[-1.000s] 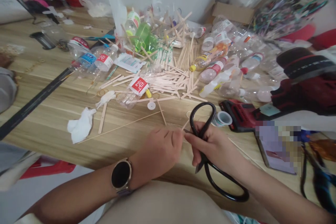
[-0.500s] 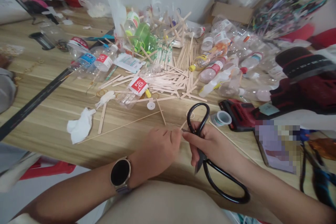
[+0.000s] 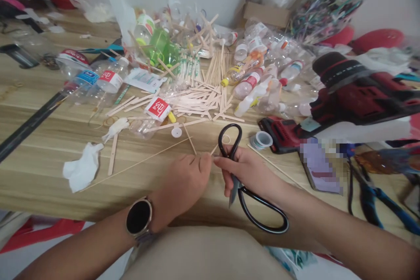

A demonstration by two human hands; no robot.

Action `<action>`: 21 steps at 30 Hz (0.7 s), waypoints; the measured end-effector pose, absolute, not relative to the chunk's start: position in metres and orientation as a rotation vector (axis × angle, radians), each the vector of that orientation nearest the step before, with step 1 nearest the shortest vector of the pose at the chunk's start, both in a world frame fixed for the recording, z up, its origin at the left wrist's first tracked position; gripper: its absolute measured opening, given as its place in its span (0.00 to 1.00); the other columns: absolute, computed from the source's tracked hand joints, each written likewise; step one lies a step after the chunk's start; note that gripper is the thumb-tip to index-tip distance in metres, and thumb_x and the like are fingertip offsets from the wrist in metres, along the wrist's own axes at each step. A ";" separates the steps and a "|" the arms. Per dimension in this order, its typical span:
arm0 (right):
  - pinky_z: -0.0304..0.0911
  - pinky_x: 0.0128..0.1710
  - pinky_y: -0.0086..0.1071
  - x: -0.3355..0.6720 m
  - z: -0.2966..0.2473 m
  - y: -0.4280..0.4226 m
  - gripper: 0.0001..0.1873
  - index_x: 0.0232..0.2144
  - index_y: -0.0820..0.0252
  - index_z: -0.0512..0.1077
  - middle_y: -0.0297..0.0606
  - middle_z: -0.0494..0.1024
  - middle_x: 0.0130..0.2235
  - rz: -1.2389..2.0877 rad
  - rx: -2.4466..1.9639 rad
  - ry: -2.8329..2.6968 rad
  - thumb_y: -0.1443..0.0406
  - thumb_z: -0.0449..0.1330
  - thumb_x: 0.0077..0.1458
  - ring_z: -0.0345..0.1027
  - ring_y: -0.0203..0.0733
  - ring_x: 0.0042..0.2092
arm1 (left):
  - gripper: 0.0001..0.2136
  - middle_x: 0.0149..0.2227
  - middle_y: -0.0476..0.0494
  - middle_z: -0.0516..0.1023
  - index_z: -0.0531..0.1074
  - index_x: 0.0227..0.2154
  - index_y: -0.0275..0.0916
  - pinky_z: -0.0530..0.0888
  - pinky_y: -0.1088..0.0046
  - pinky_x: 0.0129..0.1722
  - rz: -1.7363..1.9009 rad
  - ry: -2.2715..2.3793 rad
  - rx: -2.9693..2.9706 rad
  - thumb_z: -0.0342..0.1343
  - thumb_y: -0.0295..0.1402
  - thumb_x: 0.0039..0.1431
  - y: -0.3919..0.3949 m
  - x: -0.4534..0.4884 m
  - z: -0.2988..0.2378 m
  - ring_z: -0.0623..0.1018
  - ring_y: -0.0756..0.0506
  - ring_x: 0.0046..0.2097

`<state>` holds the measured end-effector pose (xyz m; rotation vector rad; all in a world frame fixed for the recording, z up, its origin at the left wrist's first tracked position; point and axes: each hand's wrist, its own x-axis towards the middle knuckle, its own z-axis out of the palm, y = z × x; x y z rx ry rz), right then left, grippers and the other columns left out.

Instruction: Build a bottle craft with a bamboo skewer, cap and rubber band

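Note:
Near the table's front edge my left hand (image 3: 183,179), with a watch on its wrist, is closed, palm side hidden. A thin wooden stick (image 3: 189,139) sticks up from behind its knuckles. A second pale stick end (image 3: 214,149) shows between the two hands. My right hand (image 3: 241,166) is closed around a pair of black-handled scissors (image 3: 264,213). One handle loop points up, the other hangs toward me, and the blades point down beside the fingers. The fingertips of both hands are close together; what they pinch there is too small to make out.
Loose craft sticks (image 3: 197,100) lie in a pile, with plastic bottles (image 3: 249,85) behind and around. To the right are a red-black power drill (image 3: 354,96), a small spool (image 3: 262,139), a phone (image 3: 320,166) and pliers (image 3: 370,197). A crumpled tissue (image 3: 82,167) lies left.
The whole scene has shifted left in view as the camera turned right. Both hands stay close together, and the scissors remain in my right hand, turned slightly.

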<state>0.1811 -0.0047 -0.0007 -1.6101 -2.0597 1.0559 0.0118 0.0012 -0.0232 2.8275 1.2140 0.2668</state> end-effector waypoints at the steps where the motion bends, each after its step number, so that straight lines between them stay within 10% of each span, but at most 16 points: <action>1: 0.56 0.21 0.26 0.182 -0.001 -0.005 0.15 0.24 0.57 0.62 0.28 0.72 0.15 1.041 -1.626 -2.052 0.63 0.47 0.64 0.68 0.34 0.18 | 0.11 0.29 0.41 0.78 0.70 0.36 0.35 0.73 0.69 0.31 0.245 1.231 2.762 0.43 0.21 0.61 0.002 0.012 -0.022 0.77 0.44 0.30; 8: 0.56 0.21 0.28 0.186 -0.002 -0.003 0.11 0.23 0.56 0.62 0.31 0.73 0.17 1.175 -1.665 -1.909 0.63 0.52 0.58 0.69 0.37 0.20 | 0.14 0.28 0.43 0.78 0.71 0.35 0.37 0.71 0.69 0.30 0.197 1.260 2.565 0.39 0.26 0.66 0.002 0.011 -0.013 0.77 0.44 0.29; 14: 0.66 0.21 0.29 0.177 0.003 -0.002 0.20 0.18 0.55 0.58 0.30 0.69 0.14 1.516 -1.565 -1.632 0.57 0.46 0.61 0.70 0.37 0.18 | 0.18 0.33 0.41 0.80 0.60 0.56 0.32 0.72 0.66 0.33 0.385 1.257 2.752 0.41 0.23 0.65 0.004 0.007 -0.029 0.79 0.43 0.34; 21: 0.62 0.22 0.28 0.179 0.005 -0.011 0.19 0.17 0.56 0.61 0.31 0.72 0.16 1.206 -1.619 -1.721 0.61 0.52 0.60 0.67 0.34 0.19 | 0.14 0.28 0.44 0.77 0.66 0.49 0.34 0.69 0.67 0.30 0.450 1.516 2.456 0.39 0.28 0.67 0.013 0.001 -0.027 0.77 0.43 0.30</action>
